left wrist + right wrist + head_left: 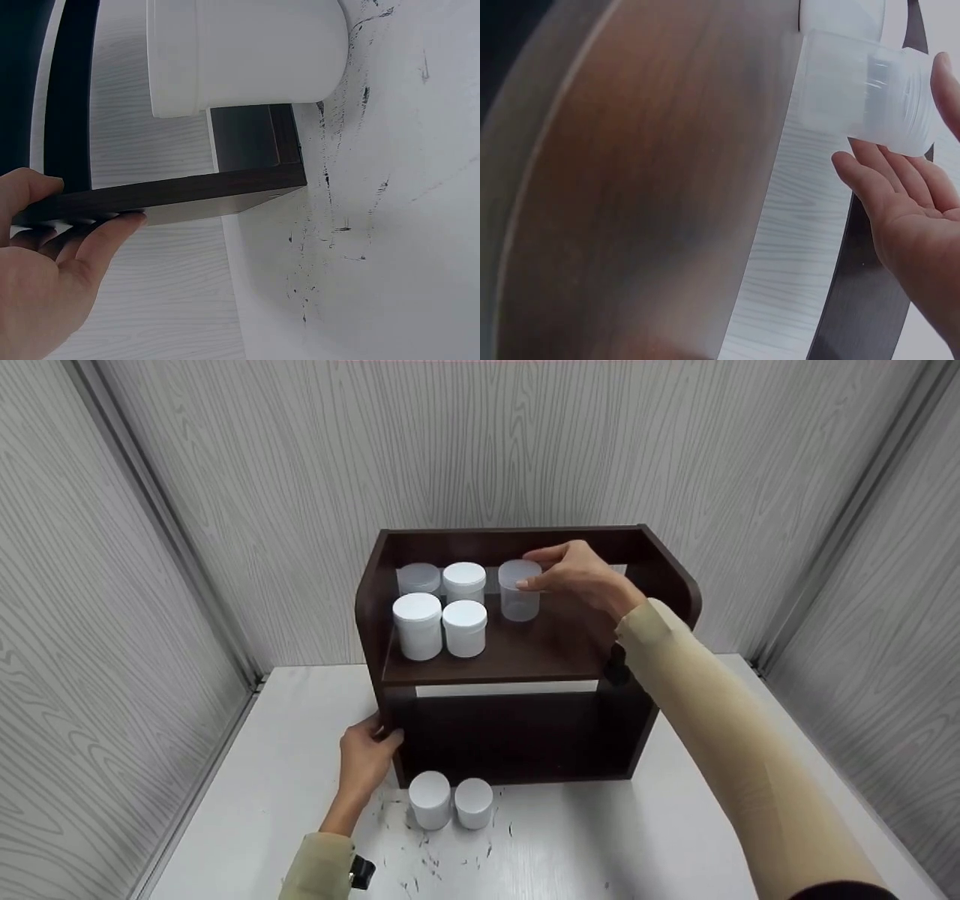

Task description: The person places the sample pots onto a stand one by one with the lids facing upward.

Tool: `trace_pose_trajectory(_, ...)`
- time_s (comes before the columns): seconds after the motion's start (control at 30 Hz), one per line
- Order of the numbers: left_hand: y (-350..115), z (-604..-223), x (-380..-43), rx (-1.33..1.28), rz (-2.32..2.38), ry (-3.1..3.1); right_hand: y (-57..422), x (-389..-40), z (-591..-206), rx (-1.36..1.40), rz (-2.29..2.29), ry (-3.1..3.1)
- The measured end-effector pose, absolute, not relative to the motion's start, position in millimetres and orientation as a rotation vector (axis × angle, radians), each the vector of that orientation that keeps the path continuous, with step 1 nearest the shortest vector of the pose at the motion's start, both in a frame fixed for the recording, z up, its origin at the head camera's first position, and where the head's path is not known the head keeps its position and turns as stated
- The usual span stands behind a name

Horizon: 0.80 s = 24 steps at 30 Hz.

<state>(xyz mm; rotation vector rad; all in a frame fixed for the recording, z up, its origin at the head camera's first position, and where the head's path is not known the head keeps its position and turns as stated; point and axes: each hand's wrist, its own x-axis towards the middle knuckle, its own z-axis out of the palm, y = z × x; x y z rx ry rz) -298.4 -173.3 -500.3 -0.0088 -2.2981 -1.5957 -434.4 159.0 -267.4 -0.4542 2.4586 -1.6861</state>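
A: While the dark wooden shelf unit (pixel 517 660) is being steadied on the white table (pixel 637 840), how is it being held?

B: Its lower left front edge is being gripped by the left hand (pixel 365 757); in the left wrist view the thumb and fingers are seen pinching the side panel (pixel 172 196). The right hand (pixel 581 577) is being kept up at the top shelf, far nearer to the jar than the left.

A: And where is the jar being held?

B: The translucent jar (pixel 519 591) is being held upright over the upper shelf board, toward its back, its long axis vertical. It is being pinched at the rim by the right fingertips (pixel 859 166), with the palm lying to its right. Whether its base is touching the board cannot be told.

A: What is being left around it?

B: Just to its left, four jars are standing in a square: two white-lidded jars in front (pixel 441 626), and behind them another white-lidded jar (pixel 464 581) and a clear-lidded jar (pixel 418 578). The gap between the nearest of them and the held jar is narrow, so little room is being offered on that side; to the right the board is bare up to the side wall.

A: And lower down?

B: Two more white jars (pixel 451 801) are standing on the table, just in front of the unit's base, beside the left hand, among dark specks (pixel 420 855).
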Motion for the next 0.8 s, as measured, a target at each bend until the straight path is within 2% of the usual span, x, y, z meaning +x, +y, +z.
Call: trace_pose_trajectory(0.8, -174, -499, -297, -0.006, -1.598, -2.317, 145, -449, -277, -0.358, -1.755, 2.374)
